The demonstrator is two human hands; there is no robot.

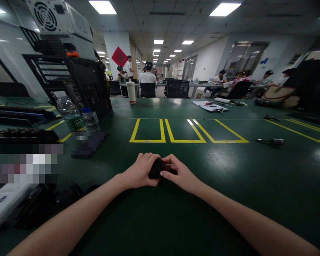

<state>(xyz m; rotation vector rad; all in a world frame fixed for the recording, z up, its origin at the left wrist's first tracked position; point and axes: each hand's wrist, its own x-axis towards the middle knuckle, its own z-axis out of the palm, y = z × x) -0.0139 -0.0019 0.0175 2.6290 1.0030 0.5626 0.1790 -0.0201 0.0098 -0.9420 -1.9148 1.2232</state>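
A small dark object (156, 168), black and rounded, is held just above or on the green table (160, 220); its exact kind is too dark to make out. My left hand (142, 170) wraps round it from the left, fingers over the top and thumb below. From the right, my right hand (177, 173) pinches at its edge, with thumb and forefinger bent toward it. Whatever lies between those right fingertips is mostly hidden. Beyond both hands, yellow tape outlines (188, 141) mark the tabletop.
At left stand an open black computer case (89, 83) with a power supply (66, 25) on top, a water bottle (69, 112) and a blue-capped bottle (90, 120). A screwdriver (272, 141) lies right, a clipboard (209, 105) farther back. A white tumbler (131, 91) stands at the far edge.
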